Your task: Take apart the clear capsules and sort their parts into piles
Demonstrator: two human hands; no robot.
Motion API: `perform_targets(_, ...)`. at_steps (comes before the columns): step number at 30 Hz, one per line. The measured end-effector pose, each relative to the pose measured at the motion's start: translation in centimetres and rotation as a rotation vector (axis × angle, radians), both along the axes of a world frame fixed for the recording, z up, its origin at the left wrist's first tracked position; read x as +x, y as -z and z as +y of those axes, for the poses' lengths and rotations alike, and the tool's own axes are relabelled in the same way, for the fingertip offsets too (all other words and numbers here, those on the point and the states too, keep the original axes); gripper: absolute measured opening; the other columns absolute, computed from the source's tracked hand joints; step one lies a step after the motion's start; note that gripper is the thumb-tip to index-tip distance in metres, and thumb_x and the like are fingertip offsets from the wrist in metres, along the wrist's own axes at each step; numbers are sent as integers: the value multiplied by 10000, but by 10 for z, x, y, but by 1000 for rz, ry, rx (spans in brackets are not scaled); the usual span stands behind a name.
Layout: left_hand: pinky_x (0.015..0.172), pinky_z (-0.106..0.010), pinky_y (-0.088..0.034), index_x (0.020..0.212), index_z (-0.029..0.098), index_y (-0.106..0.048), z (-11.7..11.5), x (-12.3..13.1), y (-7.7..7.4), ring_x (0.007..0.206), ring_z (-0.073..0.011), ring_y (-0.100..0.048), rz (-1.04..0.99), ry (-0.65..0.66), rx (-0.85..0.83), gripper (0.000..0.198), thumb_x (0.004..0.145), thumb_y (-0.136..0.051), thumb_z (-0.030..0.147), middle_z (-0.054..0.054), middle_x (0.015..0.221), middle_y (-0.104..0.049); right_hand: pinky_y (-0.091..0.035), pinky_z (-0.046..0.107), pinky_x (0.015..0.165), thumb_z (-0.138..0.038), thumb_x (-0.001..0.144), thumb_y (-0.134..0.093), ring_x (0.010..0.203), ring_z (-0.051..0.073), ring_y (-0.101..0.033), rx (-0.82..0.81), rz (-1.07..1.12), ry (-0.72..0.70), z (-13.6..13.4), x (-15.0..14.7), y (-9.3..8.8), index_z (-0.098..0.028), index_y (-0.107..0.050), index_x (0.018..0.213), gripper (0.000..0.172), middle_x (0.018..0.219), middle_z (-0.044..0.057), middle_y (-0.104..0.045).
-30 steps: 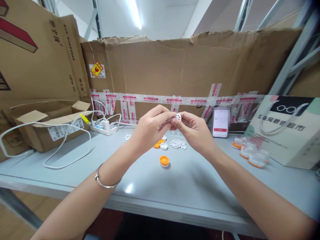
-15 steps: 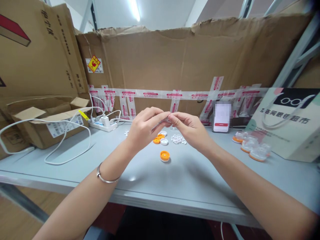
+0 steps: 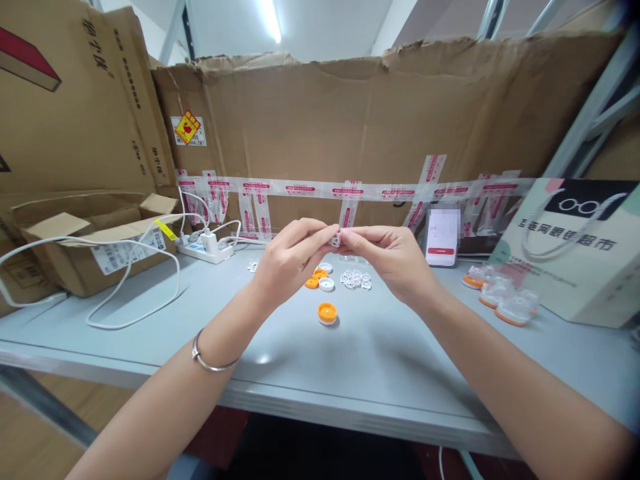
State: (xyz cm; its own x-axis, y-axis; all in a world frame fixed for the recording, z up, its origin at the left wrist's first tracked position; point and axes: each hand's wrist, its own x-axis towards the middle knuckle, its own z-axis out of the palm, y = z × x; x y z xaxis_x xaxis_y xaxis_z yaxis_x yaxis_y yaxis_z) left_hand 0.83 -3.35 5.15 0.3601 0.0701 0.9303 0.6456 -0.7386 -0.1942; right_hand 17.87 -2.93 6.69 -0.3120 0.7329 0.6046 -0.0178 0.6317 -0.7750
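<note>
Both my hands meet above the grey table, fingertips pinched together on a small white plastic part. My left hand grips it from the left and my right hand from the right. A silver bangle circles my left wrist. Right below the hands lie a heap of small white parts, a white cap, two small orange caps and, nearer to me, an orange cap on its own.
A taped cardboard wall closes the back. An open box, a power strip and a white cable lie left. A phone, several clear orange-based cups and a printed paper bag stand right.
My hands have sunk slightly and drawn closer, now both pinching the white part that my right hand held up alone a second ago. The view has shifted a little.
</note>
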Motion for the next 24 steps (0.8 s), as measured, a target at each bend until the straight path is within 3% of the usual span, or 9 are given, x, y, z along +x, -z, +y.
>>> perform_targets(6,687,-236,-517,1003,173,-603,3,2,4,787,-118,-593,-6,13,55,198,823,-526,141,-56,897,-647,-543,311,713,-311,769,-584,761,181,-660,107,-36,83,-6,-3,4,-203,-699,943,234,808,27,-713)
perform_targets(14,667,-235,-512,960,175,-609,2,9,10,745,-112,-598,-50,-29,139,172,814,-535,123,-41,829,-654,-527,265,674,-225,784,-543,746,169,-656,289,-69,302,-8,-9,14,-231,-711,919,215,818,-15,-712)
perform_targets(24,677,-232,-509,949,187,-619,-2,11,10,749,-113,-599,-88,-30,145,167,803,-557,133,-28,825,-652,-520,276,667,-250,773,-565,727,164,-646,186,40,210,-9,-10,13,-226,-717,882,189,743,-16,-698)
